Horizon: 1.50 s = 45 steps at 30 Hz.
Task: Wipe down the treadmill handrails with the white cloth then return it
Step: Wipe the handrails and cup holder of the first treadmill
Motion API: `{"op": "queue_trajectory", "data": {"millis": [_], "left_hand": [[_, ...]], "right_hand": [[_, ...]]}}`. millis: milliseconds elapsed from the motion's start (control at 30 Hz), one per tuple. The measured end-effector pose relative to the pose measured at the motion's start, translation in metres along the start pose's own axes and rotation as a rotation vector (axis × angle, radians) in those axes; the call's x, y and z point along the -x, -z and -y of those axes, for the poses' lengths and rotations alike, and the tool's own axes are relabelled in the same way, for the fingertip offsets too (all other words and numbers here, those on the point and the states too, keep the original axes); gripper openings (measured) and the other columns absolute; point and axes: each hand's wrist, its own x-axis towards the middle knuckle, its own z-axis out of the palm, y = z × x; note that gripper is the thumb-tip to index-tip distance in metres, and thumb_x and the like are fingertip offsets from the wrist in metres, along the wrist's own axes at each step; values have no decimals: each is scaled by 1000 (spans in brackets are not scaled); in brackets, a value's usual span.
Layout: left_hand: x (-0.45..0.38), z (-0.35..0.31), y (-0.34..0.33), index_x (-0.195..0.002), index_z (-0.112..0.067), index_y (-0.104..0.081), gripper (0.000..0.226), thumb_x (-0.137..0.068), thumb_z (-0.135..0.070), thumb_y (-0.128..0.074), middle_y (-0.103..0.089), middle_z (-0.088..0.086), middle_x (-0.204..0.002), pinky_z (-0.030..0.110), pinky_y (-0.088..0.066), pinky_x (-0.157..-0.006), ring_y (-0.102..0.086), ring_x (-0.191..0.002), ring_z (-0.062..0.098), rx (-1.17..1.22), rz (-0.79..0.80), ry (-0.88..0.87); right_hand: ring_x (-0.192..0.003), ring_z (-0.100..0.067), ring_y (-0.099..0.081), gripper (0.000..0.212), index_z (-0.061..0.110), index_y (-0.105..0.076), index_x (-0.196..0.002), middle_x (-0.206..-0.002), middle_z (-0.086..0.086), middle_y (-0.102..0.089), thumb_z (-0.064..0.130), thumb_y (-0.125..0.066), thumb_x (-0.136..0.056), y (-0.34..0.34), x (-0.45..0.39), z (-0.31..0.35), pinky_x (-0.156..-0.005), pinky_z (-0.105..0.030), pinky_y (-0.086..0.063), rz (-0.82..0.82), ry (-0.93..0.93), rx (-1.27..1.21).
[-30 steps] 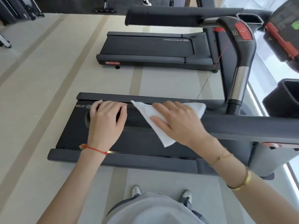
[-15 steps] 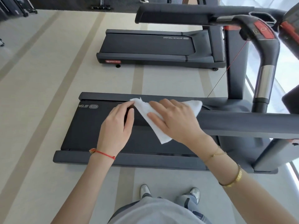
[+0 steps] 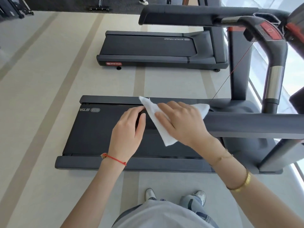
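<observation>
While I look down through the head camera, the biggest thing I see is the pale floor with its darker stripes, and on it the near treadmill, its dark belt running left to right under my view. A second treadmill sits well apart beyond it, a red label on its end. Across the right side runs the near handrail, a thick grey bar that reaches in from the right edge to about the middle of the frame. Farther up I see a second handrail and a curved post with a metal sleeve and a red button on top. The white cloth is draped over the free end of the near handrail, one corner hanging toward me and another poking up on the far side. My right hand lies flat on top of the cloth, fingers stretched out and pressing it onto the bar. My left hand sits just beside it at the rail's tip, fingers loosely bent, with the fingertips touching the cloth's left edge; I cannot tell whether they pinch it. Gold bangles circle my right wrist, and a red string circles the left.
</observation>
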Motion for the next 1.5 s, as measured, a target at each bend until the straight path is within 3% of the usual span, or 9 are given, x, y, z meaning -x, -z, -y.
{"op": "queue_trajectory", "data": {"millis": [100, 233, 333, 467, 533, 633, 933, 1333, 1500], "left_hand": [[0, -1, 0, -125, -10, -62, 34, -103, -25, -42, -65, -1, -121, 31, -50, -94, -61, -112, 16, 1, -9, -4], [0, -2, 1, -126, -11, -61, 34, -103, -24, -40, -65, -1, -122, 27, -47, -97, -60, -113, 16, -18, -8, -10], [-1, -5, 0, -125, -8, -61, 31, -103, -18, -41, -65, 3, -121, 30, -47, -98, -60, -112, 19, -50, -10, -33], [-2, -10, -3, -121, -9, -63, 28, -102, -17, -43, -66, 2, -116, 35, -50, -93, -61, -108, 20, -93, -15, -85], [-5, -15, -7, -116, -8, -65, 27, -101, -19, -46, -67, 3, -111, 36, -50, -92, -62, -104, 21, -128, -16, -121], [-8, -26, -16, -105, -7, -66, 19, -100, -17, -51, -68, 2, -97, 39, -48, -91, -62, -92, 23, -168, -34, -179], [-14, -96, -78, -100, -11, -68, 13, -95, -13, -56, -70, -2, -96, 36, -45, -90, -65, -90, 21, -181, -13, -296], [-23, -223, -199, -103, -11, -69, 15, -96, -15, -56, -70, -1, -99, 31, -47, -85, -64, -90, 18, -100, 89, -341], [-23, -271, -243, -103, -11, -69, 15, -96, -15, -56, -70, -1, -96, 30, -47, -85, -64, -87, 17, -115, 83, -336]], "right_hand": [[-72, -24, -55, 41, 24, -63, -110, -86, 3, -63, 47, -30, -100, 5, 17, -20, -66, -36, -41, -37, 1, -18], [-54, -24, -46, 37, 20, -51, -68, -55, 3, -48, 46, -30, -84, 7, 0, -37, -49, -27, -23, 108, -295, 10], [-52, -25, -43, 42, 17, -50, -63, -51, 3, -43, 43, -34, -93, 0, -9, -19, -48, -29, -22, 72, -334, 19], [-64, -25, -49, 43, 21, -65, -87, -70, 1, -56, 44, -32, -99, -6, 13, -8, -64, -37, -39, -146, -152, 7], [-74, -25, -53, 44, 21, -66, -107, -88, 1, -62, 46, -31, -101, -8, 23, -17, -72, -39, -41, -169, -52, -27], [-86, -26, -54, 43, 19, -62, -118, -105, 1, -62, 48, -37, -101, -12, 38, -33, -80, -39, -42, -218, 25, -27], [-101, -25, -54, 36, 19, -60, -121, -116, 0, -59, 43, -42, -100, -6, 91, -123, -92, -36, -38, -306, -29, 59], [-96, -23, -56, 33, 19, -63, -118, -114, 1, -62, 38, -43, -100, 27, 166, -280, -86, -36, -40, -328, -62, 81], [-102, -24, -56, 33, 20, -62, -120, -117, 1, -61, 39, -44, -100, 36, 199, -343, -89, -36, -38, -344, -78, 105]]}}
